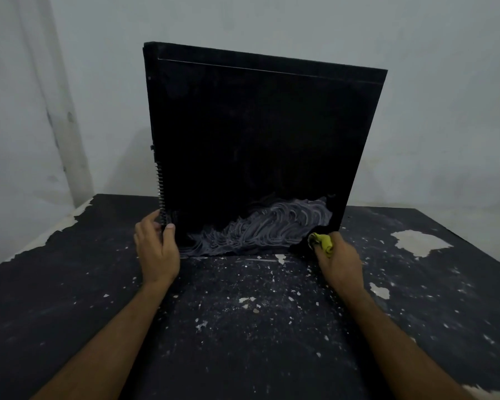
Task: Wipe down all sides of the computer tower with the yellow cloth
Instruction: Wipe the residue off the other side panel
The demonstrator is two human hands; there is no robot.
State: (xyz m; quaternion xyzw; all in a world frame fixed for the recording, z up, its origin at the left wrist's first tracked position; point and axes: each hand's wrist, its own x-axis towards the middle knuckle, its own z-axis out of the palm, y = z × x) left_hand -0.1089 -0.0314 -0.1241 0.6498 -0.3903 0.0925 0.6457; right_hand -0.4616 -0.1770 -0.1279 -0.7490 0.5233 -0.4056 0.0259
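Observation:
A black computer tower (257, 134) stands upright on the table, its broad side panel facing me. A band of pale grey swirled streaks (260, 226) runs across the lower part of that panel. My left hand (156, 249) grips the tower's lower left corner, thumb on the panel and fingers behind the edge. My right hand (339, 261) holds a bunched yellow cloth (322, 242) against the panel's lower right corner, just above the tabletop. Most of the cloth is hidden inside my fist.
The tower stands on a dark table (243, 327) whose surface is flaked, with white chips and bare patches (419, 242) scattered over it. A pale wall rises close behind the tower, and the table's left edge (55, 229) is chipped.

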